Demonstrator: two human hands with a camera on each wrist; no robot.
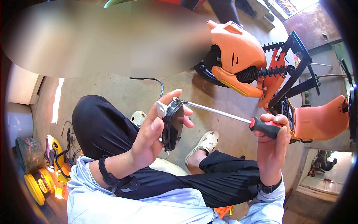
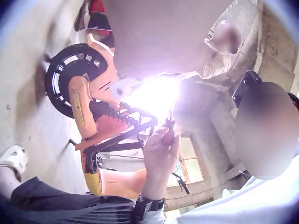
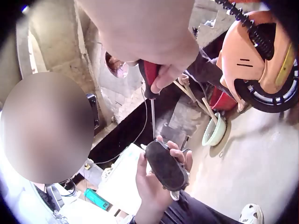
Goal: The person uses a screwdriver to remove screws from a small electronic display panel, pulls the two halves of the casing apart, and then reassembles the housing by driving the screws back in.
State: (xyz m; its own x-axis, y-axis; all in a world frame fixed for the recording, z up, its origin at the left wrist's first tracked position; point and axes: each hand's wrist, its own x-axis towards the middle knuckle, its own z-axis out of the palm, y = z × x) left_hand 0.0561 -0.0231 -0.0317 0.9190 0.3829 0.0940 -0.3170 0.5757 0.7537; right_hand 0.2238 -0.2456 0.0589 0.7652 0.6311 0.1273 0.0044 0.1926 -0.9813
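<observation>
My left hand [image 1: 144, 140] holds a black, oval, glossy-faced unit [image 1: 172, 127] upright between thumb and fingers. A pale metal bracket [image 1: 162, 109] sticks out from its upper side. My right hand [image 1: 275, 147] grips a screwdriver [image 1: 266, 127] by its red and black handle. Its long steel shaft runs left, and the tip meets the top end of the unit, near the left fingertips. Seen in the right wrist view, the unit's dark flat face [image 3: 166, 165] is turned up, with the screwdriver shaft [image 3: 153, 119] coming down onto its upper edge. Glare hides the unit in the left wrist view.
An orange scooter [image 1: 238, 56] with black springs and an orange seat [image 1: 320, 119] stands ahead and to the right. Yellow tape-like rolls [image 1: 35, 186] lie at the left. A pale green basin [image 3: 215, 129] sits on the floor. My feet wear white clogs [image 1: 209, 142].
</observation>
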